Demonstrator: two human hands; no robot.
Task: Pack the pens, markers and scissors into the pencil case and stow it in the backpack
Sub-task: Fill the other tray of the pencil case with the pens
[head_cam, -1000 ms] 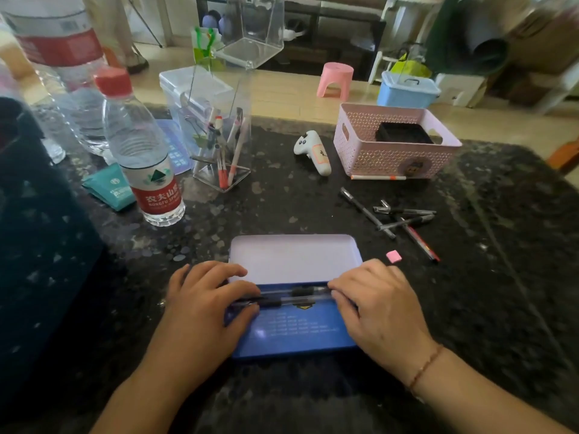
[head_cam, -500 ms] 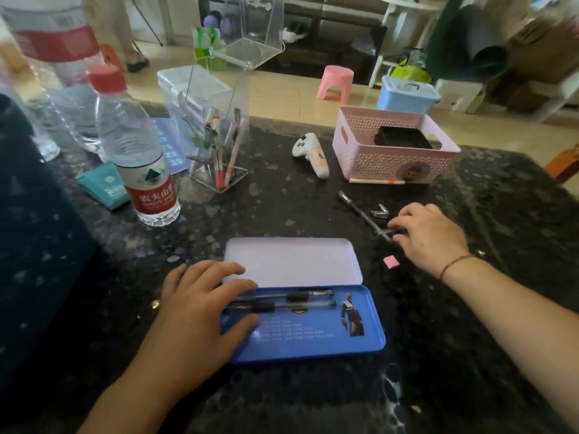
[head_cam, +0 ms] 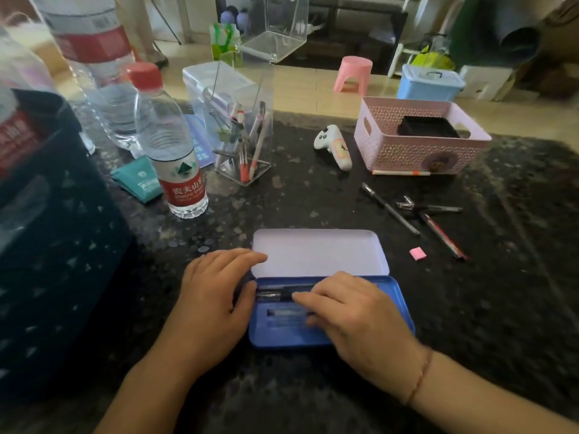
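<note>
A blue pencil case [head_cam: 282, 335] lies open on the dark speckled worktop [head_cam: 313, 198], its pale lid [head_cam: 319, 252] folded back flat on the far side. The left hand [head_cam: 213, 296] rests at the case's left end, fingers spread and fairly straight, the forefinger reaching onto the lid's near left corner and the thumb against the tray's edge. The right hand [head_cam: 354, 314] lies over the tray with its fingers loosely extended on the pens inside [head_cam: 275, 292], which sit along the far wall of the tray; whether it pinches one of them I cannot tell, as the fingers are blurred. Pale print shows on the tray floor but is too smeared to read. To the right of the case, well apart from it, loose pens remain on the worktop: a dark pen [head_cam: 390, 208] lying slantwise, a red pen [head_cam: 443, 236], and another dark one crossing them [head_cam: 438, 209], with a small pink eraser [head_cam: 418, 254] near the red pen's tip. Behind them stands a pink basket [head_cam: 407, 151] with a white pencil [head_cam: 401, 172] lying along its front, and a white game controller [head_cam: 333, 145] just to its left. A clear pen holder [head_cam: 242, 145] holds several pens upright. In front of it to the left stands a water bottle [head_cam: 170, 145] with a red cap and a red label printed with white Chinese characters under a green mountain mark; the small Latin line beneath is not legible. A teal packet [head_cam: 138, 180] lies beside the bottle. A dark backpack [head_cam: 47, 245] fills the left edge.
</note>
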